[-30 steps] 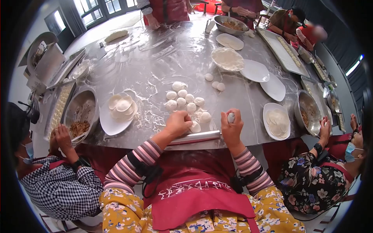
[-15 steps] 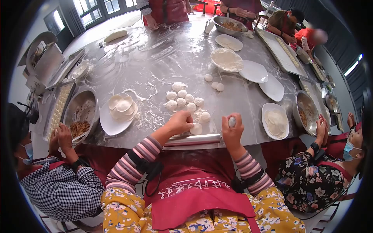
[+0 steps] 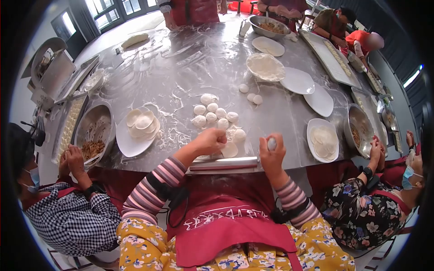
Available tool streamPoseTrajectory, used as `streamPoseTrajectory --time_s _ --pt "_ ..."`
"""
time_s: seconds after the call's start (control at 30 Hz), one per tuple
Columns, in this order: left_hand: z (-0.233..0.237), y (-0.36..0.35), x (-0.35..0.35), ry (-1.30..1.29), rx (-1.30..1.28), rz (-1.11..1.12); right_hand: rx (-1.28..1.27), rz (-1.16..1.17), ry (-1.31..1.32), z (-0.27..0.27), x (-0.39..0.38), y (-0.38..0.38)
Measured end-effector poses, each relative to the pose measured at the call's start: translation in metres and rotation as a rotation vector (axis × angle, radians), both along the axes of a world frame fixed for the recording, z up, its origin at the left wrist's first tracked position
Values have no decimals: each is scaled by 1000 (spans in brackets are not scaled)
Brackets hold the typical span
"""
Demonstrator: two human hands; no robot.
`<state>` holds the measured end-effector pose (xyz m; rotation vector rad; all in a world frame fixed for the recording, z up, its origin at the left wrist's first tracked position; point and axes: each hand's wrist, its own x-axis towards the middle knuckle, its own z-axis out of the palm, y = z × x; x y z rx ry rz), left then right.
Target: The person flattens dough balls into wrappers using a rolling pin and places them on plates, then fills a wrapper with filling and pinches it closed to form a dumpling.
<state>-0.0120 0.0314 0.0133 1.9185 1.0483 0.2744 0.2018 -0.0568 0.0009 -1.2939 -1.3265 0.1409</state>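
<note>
My left hand (image 3: 210, 141) pinches the edge of a flat round of dough (image 3: 229, 150) near the front edge of the steel table (image 3: 149, 63). My right hand (image 3: 272, 150) is wrapped round a small rolling pin (image 3: 271, 144), whose pale end shows between the fingers, just right of the dough. In front of both hands, a metal bar (image 3: 224, 164) lies along the table edge. Several floured dough balls (image 3: 211, 107) are grouped beyond my left hand, and a few more (image 3: 254, 98) lie farther right.
A plate of stacked wrappers (image 3: 129, 143) and a bowl of filling (image 3: 101, 119) are on the left. To the right are another wrapper plate (image 3: 312, 149) and filling bowl (image 3: 351, 118). Co-workers sit at both sides; more people are across the table. Dumpling trays (image 3: 323, 63) line the right.
The dough round by my left hand looks wider and flatter. Both hands have shifted only slightly. Across the table, a standing person's hand has moved left.
</note>
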Motion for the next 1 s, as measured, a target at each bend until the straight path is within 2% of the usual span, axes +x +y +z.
streamPoseTrajectory --time_s 0.1,0.2,0.27,0.4,0.47,0.5,0.57,0.67,0.8,0.93,1.0 --pt "0 1 7 -43 102 -105 5 -18 -26 6 -7 47" --pt "3 3 14 12 198 -46 30 0 -53 7 -11 61" --pt "3 3 15 16 123 -66 22 29 -58 8 -7 57" --pt "-9 -2 2 -71 120 -34 -18 16 -43 6 0 -4" --pt "-8 -5 -2 -110 -89 -47 -37 14 15 5 -2 -7" --pt "-7 -7 -2 -100 -95 -58 -19 -17 -40 5 -4 3" --pt "-1 -6 5 55 152 -107 34 -31 -93 5 -5 34" --pt "0 2 13 106 199 -27 5 30 -48 10 -11 70" --pt "7 0 13 91 150 -112 44 -8 -140 10 -6 46" --pt "4 -6 3 25 126 -85 5 -14 -62 8 -2 -3" --pt "2 -14 1 -60 18 -61 -16 -15 -6 7 -3 -2"
